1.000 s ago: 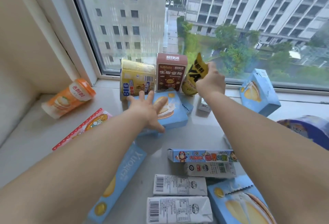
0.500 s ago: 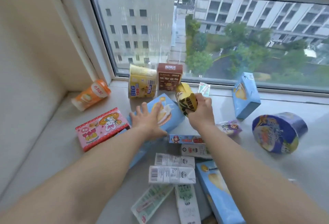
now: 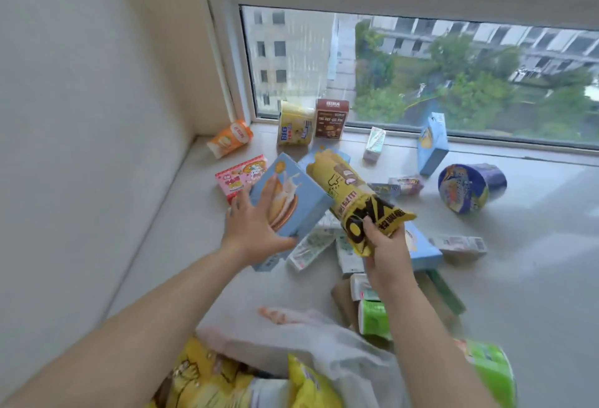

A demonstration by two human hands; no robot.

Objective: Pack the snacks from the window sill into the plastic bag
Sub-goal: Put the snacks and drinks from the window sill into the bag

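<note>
My right hand (image 3: 384, 245) grips one end of a long yellow snack packet (image 3: 346, 193) and holds it raised above the sill. My left hand (image 3: 251, 223) holds a light blue cake box (image 3: 291, 200) lifted off the sill, fingers spread on its face and thumb under its near edge. The translucent plastic bag (image 3: 324, 339) lies at the near edge of the window sill (image 3: 518, 294), with yellow packets (image 3: 207, 378) showing in its mouth.
Several snacks remain on the sill: an orange cup (image 3: 230, 138), a pink box (image 3: 238, 176), a yellow box (image 3: 295, 122), a brown box (image 3: 331, 119), a small carton (image 3: 374, 143), an upright blue box (image 3: 432, 143), a blue bowl (image 3: 466, 187), cartons (image 3: 457, 244) and green packs (image 3: 372, 317). Wall on the left.
My right hand pulled the yellow packet back from the window toward me. My left hand took hold of the blue cake box and lifted it. The view pulled back and the bag came into sight.
</note>
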